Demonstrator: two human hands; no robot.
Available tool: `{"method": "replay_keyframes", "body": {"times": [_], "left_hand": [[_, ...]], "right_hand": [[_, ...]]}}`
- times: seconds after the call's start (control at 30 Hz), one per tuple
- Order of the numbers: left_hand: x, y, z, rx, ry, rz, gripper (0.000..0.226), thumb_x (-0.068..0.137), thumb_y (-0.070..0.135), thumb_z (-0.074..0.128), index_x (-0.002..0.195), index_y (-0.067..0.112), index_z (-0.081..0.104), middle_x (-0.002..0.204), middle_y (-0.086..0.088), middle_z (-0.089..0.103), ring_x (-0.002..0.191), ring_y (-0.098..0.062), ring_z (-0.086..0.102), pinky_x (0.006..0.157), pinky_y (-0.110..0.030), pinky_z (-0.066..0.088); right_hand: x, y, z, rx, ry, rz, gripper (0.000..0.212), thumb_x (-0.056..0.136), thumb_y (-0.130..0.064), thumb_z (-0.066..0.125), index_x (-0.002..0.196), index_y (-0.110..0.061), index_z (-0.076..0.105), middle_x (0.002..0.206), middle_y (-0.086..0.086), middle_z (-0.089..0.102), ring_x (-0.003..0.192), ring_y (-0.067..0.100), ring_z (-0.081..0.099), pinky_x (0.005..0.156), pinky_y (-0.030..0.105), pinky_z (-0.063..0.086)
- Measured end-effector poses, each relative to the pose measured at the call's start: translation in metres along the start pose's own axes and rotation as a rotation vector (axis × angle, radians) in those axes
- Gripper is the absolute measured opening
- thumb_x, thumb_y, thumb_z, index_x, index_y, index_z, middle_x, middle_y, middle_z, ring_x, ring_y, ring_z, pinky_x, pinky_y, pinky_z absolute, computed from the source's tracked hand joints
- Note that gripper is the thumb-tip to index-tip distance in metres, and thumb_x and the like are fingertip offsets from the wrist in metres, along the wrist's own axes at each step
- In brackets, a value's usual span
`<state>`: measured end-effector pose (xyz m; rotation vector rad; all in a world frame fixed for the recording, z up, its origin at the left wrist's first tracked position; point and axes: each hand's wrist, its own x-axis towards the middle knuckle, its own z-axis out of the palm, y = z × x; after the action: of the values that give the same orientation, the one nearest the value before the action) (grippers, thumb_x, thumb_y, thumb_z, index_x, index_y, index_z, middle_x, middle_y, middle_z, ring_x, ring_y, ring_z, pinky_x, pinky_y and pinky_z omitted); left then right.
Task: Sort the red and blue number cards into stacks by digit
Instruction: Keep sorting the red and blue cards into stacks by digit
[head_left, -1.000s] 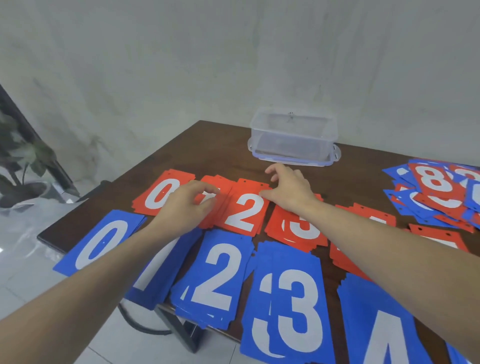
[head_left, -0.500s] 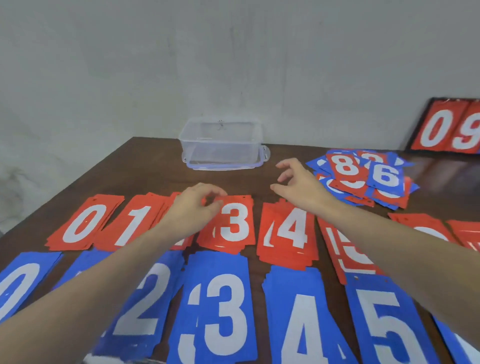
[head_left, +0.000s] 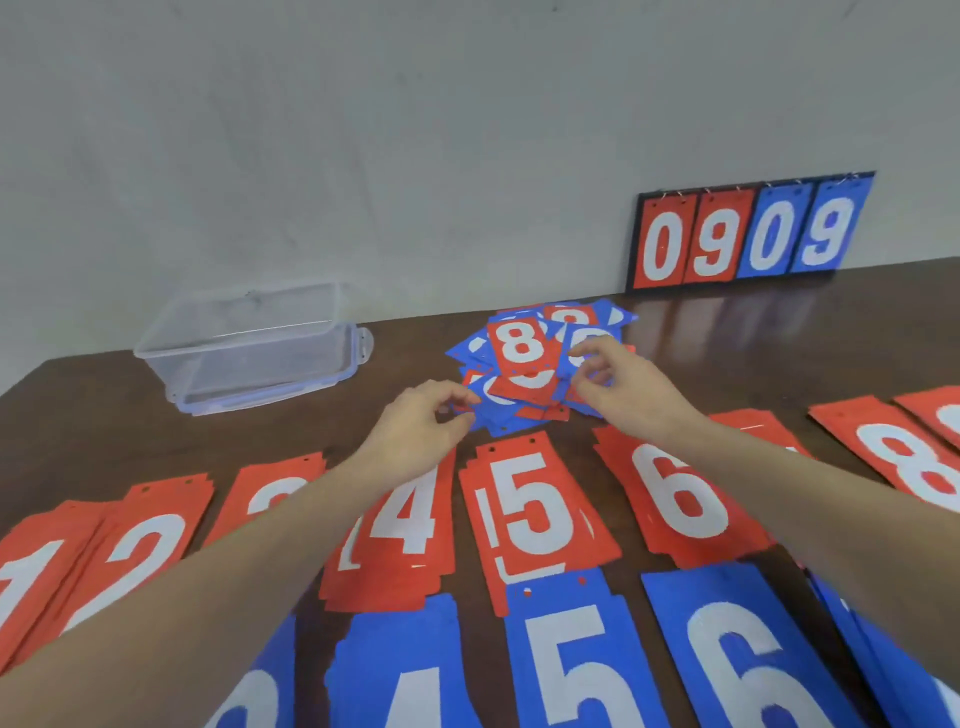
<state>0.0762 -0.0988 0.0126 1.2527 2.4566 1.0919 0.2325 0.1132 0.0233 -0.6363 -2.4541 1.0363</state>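
A loose pile of mixed red and blue number cards (head_left: 519, 348), a red 8 on top, lies at the table's far middle. My left hand (head_left: 421, 431) hovers at the pile's near left edge with loosely curled fingers. My right hand (head_left: 618, 389) arches over the pile's right side, fingertips and thumb close to a blue card. Neither hand plainly holds a card. Red stacks run in a row: 1 (head_left: 31, 587), 2 (head_left: 140, 551), 4 (head_left: 410, 525), 5 (head_left: 535, 509), 6 (head_left: 680, 499), 8 (head_left: 904, 462). Blue stacks 4 (head_left: 410, 675), 5 (head_left: 576, 660) and 6 (head_left: 737, 654) lie nearest me.
A clear plastic container (head_left: 249, 353) stands on its lid at the far left of the dark wooden table (head_left: 104, 415). A small scoreboard (head_left: 748, 234) showing 0909 leans against the wall at the far right.
My view has swung right along the rows. Both hands left the red 2, 3 and 4 stacks and moved forward and right to the mixed pile.
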Motion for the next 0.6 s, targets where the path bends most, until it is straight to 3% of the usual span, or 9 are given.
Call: {"method": "replay_keyframes", "body": {"times": [0.1,0.23,0.47,0.6], "left_hand": [[0.026,0.004,0.012,0.075,0.005,0.008,0.020,0.093,0.018,0.064,0.104,0.034,0.067,0.090,0.020,0.055,0.080,-0.001,0.054,0.089,-0.033,0.047],[0.050,0.005,0.023,0.248,0.003,0.048,0.027,0.098,0.027,0.060,0.124,0.028,0.065,0.122,0.007,0.060,0.115,-0.020,0.051,0.103,-0.043,0.041],[0.100,0.003,0.038,0.196,0.032,0.038,0.035,0.099,0.039,0.057,0.132,0.028,0.059,0.139,0.008,0.056,0.134,-0.016,0.046,0.115,-0.045,0.031],[0.116,-0.006,0.052,0.220,0.004,0.056,0.044,0.096,0.046,0.060,0.136,0.033,0.052,0.145,0.013,0.049,0.142,-0.012,0.036,0.120,-0.043,0.019]], "right_hand": [[0.009,0.020,-0.017,-0.054,-0.003,0.004,0.027,0.095,-0.017,0.057,0.121,-0.028,0.058,0.097,-0.013,0.064,0.085,0.004,0.060,0.069,0.015,0.046],[0.021,0.043,-0.031,-0.121,0.009,-0.004,0.021,0.095,-0.018,0.057,0.108,-0.032,0.064,0.095,-0.012,0.064,0.091,0.012,0.062,0.079,0.028,0.050],[0.051,0.078,-0.038,-0.325,0.020,-0.084,0.017,0.096,-0.023,0.060,0.111,-0.028,0.067,0.099,-0.005,0.062,0.099,0.015,0.054,0.088,0.036,0.050],[0.063,0.083,-0.036,-0.443,0.046,-0.129,0.025,0.095,-0.037,0.062,0.117,-0.027,0.065,0.124,-0.003,0.061,0.119,0.019,0.049,0.100,0.038,0.044]]}}
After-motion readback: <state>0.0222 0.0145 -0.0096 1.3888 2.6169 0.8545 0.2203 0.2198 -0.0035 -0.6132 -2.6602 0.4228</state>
